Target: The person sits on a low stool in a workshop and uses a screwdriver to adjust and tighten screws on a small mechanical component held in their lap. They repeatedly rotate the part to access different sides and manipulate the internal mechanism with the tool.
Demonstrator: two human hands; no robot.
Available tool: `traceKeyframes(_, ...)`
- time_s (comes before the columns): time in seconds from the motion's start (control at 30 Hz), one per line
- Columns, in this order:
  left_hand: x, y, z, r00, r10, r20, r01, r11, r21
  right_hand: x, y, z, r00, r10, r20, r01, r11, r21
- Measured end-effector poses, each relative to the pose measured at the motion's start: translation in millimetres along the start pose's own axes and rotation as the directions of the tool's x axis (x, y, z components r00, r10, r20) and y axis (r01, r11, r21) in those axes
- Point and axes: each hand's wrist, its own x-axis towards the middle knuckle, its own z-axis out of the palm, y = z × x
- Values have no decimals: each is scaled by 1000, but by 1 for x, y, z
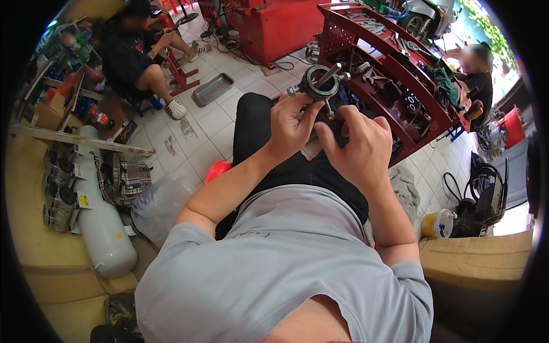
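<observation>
My left hand (290, 127) is closed on a dark metal ring with bolts (310, 90), raised over my lap. Several bolts stick out around its rim, and a bare metal rod slants up at its opening. Thumb and fingers pinch the ring's lower left side. Just right of and below it is my right hand (361, 142), thumb apart from the curled fingers, with nothing seen in its grasp. Its fingertips are close to the ring's lower bolt; whether they touch it, I cannot tell.
A red tool cart (366, 97) full of tools stands ahead to the right. On the tiled floor lies a grey metal tray (213, 89). One person (134, 63) sits at far left, another (479, 74) at far right. A grey cylinder (103, 228) and a cardboard box (477, 260) flank me.
</observation>
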Motion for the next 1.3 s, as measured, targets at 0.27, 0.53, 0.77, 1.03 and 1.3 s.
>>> traceKeyframes(0.27,10,12,-8,985,162,-67,-158,986,60,-6,1,-2,998,-20,51,16,997,69)
traceKeyframes(0.53,17,18,-24,947,322,8,-321,938,132,-7,-2,-2,997,-46,-66,57,984,169)
traceKeyframes(0.77,20,20,-29,918,397,18,-394,903,170,-6,-6,-3,996,-18,-92,40,970,240)
traceKeyframes(1.03,27,23,-27,888,459,-36,-448,879,166,-5,-9,-5,998,17,-56,1,950,313)
traceKeyframes(1.3,22,18,-24,890,456,-24,-446,879,166,-9,-2,-2,1000,-12,15,8,975,223)
